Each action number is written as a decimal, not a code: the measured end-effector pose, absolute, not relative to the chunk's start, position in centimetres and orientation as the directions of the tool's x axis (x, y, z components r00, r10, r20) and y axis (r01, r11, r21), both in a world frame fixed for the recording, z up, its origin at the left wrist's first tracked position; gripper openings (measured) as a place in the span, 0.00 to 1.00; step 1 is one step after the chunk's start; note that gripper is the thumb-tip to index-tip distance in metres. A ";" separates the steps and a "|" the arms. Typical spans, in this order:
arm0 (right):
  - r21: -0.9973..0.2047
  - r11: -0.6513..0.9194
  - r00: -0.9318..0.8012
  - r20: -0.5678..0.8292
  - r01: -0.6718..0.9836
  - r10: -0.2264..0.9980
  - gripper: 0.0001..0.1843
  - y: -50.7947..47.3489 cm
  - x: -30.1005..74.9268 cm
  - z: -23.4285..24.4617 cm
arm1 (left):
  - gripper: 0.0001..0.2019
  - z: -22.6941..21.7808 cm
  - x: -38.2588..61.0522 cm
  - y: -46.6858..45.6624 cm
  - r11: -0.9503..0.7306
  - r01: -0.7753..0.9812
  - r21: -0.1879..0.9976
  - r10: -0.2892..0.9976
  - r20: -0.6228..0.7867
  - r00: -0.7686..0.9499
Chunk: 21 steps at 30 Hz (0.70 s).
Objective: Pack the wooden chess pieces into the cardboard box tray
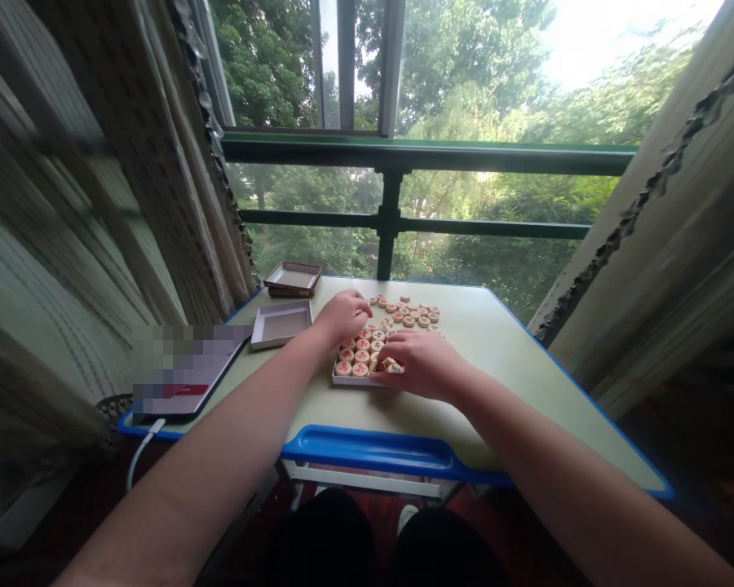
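A shallow white box (350, 381) on the table holds Chinese chess pieces (361, 356) in rows, round and pale with red or dark characters. My right hand (425, 359) is over the box's near right part, its fingers closed on a tilted Chinese chess piece (395, 369). Part of the box and its rows is hidden under this hand. At the box's far left side, my left hand (342, 315) has its fingers curled together; what they hold, if anything, is hidden. More loose pieces (409, 321) lie scattered beyond the box.
An open white tray-like lid (281, 326) lies left of the box, with brown-edged box parts (292, 277) stacked behind it. A tablet-like device (189, 383) with a white cable (140, 448) rests at the left edge. A blue trough (373, 451) runs along the table's front.
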State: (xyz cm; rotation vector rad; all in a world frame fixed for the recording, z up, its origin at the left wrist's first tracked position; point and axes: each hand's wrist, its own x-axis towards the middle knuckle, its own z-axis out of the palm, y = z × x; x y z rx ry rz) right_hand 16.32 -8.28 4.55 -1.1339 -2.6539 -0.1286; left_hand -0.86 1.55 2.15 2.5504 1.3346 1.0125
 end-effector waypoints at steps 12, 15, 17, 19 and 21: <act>0.078 0.611 -0.610 0.231 0.788 0.758 0.20 -8.4 15.9 4.5 | 0.13 2.3 -1.2 1.6 -0.625 0.725 0.291 0.738 0.523 0.426; 0.067 0.625 -0.620 0.244 0.778 0.746 0.19 -8.4 15.9 4.6 | 0.13 2.3 -1.2 1.6 -0.622 0.737 0.264 0.740 0.506 0.443; 0.062 0.628 -0.620 0.260 0.776 0.740 0.19 -8.4 15.9 4.6 | 0.14 2.2 -1.2 1.6 -0.618 0.743 0.256 0.746 0.490 0.452; 0.056 0.629 -0.619 0.264 0.775 0.739 0.19 -8.4 16.1 4.6 | 0.14 2.2 -1.2 1.6 -0.614 0.748 0.253 0.753 0.473 0.458; 0.048 0.636 -0.625 0.255 0.770 0.738 0.17 -8.3 16.1 4.5 | 0.14 2.2 -1.2 1.6 -0.609 0.753 0.248 0.757 0.465 0.460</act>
